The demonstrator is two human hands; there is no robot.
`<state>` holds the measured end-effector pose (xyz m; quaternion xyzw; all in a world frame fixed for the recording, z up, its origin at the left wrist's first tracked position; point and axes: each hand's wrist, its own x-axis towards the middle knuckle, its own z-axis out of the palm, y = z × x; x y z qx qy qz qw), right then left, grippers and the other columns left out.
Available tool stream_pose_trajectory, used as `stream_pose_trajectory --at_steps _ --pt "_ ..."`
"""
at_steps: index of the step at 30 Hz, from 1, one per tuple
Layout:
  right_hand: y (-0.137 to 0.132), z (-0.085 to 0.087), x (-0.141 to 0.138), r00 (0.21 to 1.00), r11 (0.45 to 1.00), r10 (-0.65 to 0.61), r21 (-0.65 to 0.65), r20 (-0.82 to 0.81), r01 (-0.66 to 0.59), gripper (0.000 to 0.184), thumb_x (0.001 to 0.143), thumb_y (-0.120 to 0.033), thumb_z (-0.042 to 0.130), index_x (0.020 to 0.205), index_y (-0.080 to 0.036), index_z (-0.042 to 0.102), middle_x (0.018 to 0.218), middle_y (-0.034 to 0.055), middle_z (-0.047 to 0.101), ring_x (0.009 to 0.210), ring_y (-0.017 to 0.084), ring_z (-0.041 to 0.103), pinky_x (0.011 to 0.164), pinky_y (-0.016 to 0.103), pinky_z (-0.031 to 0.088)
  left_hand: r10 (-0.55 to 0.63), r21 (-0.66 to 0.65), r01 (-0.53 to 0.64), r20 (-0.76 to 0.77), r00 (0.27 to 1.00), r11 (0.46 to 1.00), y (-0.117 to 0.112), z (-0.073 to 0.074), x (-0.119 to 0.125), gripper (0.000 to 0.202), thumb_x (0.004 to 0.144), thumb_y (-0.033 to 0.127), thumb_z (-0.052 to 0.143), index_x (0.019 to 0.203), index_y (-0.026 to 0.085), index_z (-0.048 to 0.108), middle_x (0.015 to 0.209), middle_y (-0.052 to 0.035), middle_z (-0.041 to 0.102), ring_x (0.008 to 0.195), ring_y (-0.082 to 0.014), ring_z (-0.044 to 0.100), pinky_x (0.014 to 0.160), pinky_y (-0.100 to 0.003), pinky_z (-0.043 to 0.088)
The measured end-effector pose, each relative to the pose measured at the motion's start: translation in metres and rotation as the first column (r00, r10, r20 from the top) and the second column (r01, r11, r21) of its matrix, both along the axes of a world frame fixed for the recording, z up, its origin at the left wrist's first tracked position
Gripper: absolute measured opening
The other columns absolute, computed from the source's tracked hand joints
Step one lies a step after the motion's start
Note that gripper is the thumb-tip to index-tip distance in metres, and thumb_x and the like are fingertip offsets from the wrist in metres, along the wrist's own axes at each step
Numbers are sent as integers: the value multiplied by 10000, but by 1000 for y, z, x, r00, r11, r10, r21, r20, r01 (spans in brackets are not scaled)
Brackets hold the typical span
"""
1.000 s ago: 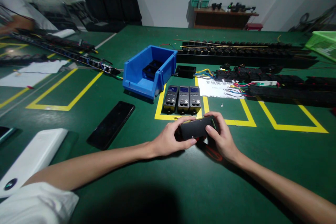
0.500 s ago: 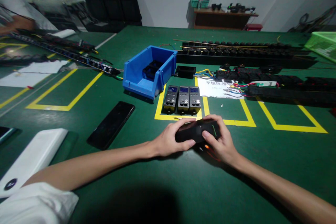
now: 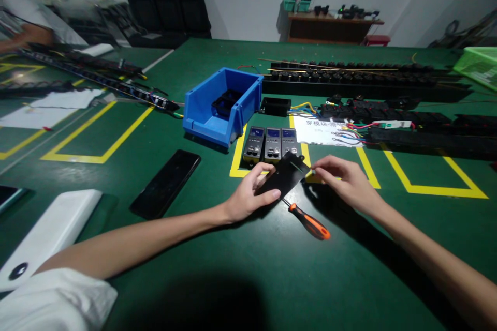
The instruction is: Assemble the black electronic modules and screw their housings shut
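My left hand grips a black module, a flat-faced box tilted up toward the right with a small tab at its far end. Close by that right end, my right hand has thumb and fingertips pinched together; whatever may be between them is too small to make out. Beneath the module lies a screwdriver with an orange and black handle, its shaft pointing up-left and partly hidden. Just beyond, three dark modules with small screens stand in a row within yellow tape.
Behind the modules is a blue bin with black parts inside. A black phone and a white device lie to the left. Black strips with wires and a printed sheet are at right. Another person's arm shows far left.
My right hand has let go of the module and moved right, its fingertips now pinched. The module is turned and tilted in my left hand, and the screwdriver beneath shows more.
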<state>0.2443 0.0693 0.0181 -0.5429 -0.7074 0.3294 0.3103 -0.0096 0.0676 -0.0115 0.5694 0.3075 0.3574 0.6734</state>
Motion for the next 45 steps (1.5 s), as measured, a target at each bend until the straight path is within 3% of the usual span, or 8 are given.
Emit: stream_pose_trajectory --at_steps 4,7,13,19,29,34,38,45 --pt "5 5 15 920 952 283 -198 271 -234 217 809 -380 637 896 -184 670 725 28 666 622 170 597 546 276 439 -27 -52 31 84 996 998 -2 0 1 634 764 338 726 1218 218 301 1045 -109 644 840 -198 672 758 -345 519" --pt "4 4 16 854 936 349 -176 385 -304 219 778 -377 678 908 -202 673 770 26 663 647 168 600 562 267 422 10 -67 -5 86 996 998 -4 0 1 618 784 328 708 1230 229 292 1063 -109 633 804 -191 685 736 -346 539" --pt "4 -4 14 772 933 318 -39 550 -357 84 818 -259 614 774 -211 666 757 27 641 625 150 582 559 250 369 -8 -109 18 95 995 994 -5 2 0 475 861 376 601 1210 232 312 979 -66 622 713 -158 661 628 -291 533" --pt "4 -2 12 714 956 147 87 684 -280 82 831 -235 566 789 -219 634 776 29 617 613 153 563 519 248 314 -19 -115 45 221 975 992 -4 -5 -1 390 902 482 425 1176 216 347 887 -53 621 624 -155 636 542 -267 489" --pt "4 -6 9 761 963 48 171 647 -206 128 865 -267 535 886 -201 643 867 62 623 689 182 595 555 266 369 -14 -97 38 236 972 995 -2 -6 0 422 922 478 374 1250 213 349 910 -72 638 606 -148 621 564 -287 506" --pt "-13 8 -8 810 950 194 100 554 -296 174 882 -353 544 921 -212 638 839 51 628 684 175 592 578 276 388 12 -112 14 224 975 994 -2 -1 1 496 897 461 495 1304 261 295 979 -64 624 683 -160 667 593 -281 540" --pt "-34 10 -25 743 912 297 53 599 -407 322 773 -517 650 869 -214 599 817 44 610 647 186 565 527 282 351 30 -87 -13 203 979 996 0 0 2 588 860 456 571 1332 255 284 1037 -83 620 686 -164 683 611 -293 555" --pt "-51 -2 -29 730 927 285 16 621 -375 62 843 -264 550 854 -203 557 807 59 614 675 191 580 561 289 398 109 -156 -82 173 979 984 1 0 1 554 794 401 676 1194 210 346 806 -18 612 608 -156 650 551 -283 546"
